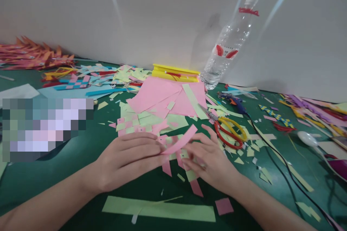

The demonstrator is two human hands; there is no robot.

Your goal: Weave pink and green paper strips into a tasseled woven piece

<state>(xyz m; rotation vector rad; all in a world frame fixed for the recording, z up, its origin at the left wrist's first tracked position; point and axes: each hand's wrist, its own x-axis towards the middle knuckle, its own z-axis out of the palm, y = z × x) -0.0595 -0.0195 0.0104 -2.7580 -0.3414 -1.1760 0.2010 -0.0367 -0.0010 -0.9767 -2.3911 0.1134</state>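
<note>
Between my two hands is a woven piece of pink and pale green paper strips [168, 171], with several strip ends hanging down. My left hand [132, 158] lies along its left side, fingers together and closed on the weave. A loose pink strip end [182, 140] curls up from between the hands. My right hand [207, 158] pinches the weave's right side, with one finger raised; its fingertips are partly hidden. Another pink and green woven piece [127, 124] lies just beyond my left hand. Scissors with red and yellow handles [230, 131] lie beyond my right hand.
Pink paper sheets [162, 95] lie under a yellow holder [176, 73]. A clear bottle [230, 43] leans on the white wall. A blue glue gun [233, 101] trails a black cord. A green strip [159, 207], pink square [224, 206], spoon [309, 139] and many scraps surround my hands.
</note>
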